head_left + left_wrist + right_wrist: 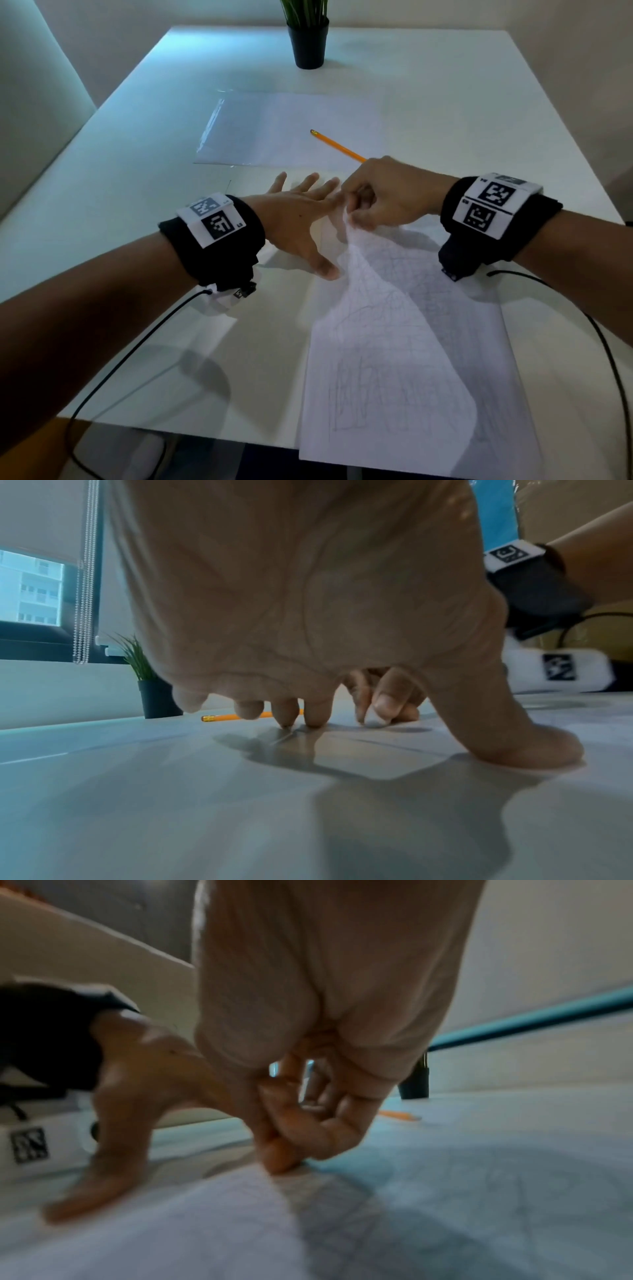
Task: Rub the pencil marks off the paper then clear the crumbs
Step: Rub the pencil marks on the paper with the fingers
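A white paper (394, 359) covered in faint pencil scribbles lies on the table (137, 171) at the near right. My right hand (352, 205) pinches its far left corner and lifts it, so that the sheet curls up over a second marked sheet (479, 325) below. In the right wrist view the thumb and fingertips (281, 1153) close on the paper's edge (240, 1218). My left hand (308, 222) is spread on the table just left of the corner. Its fingers (315, 715) are straight and its thumb (520, 745) presses down by the paper's edge.
A yellow pencil (337, 145) lies beyond my hands on a clear plastic sleeve (274, 130). A potted plant (308, 44) stands at the table's far edge. Black cables (137, 342) run from both wristbands over the near edge.
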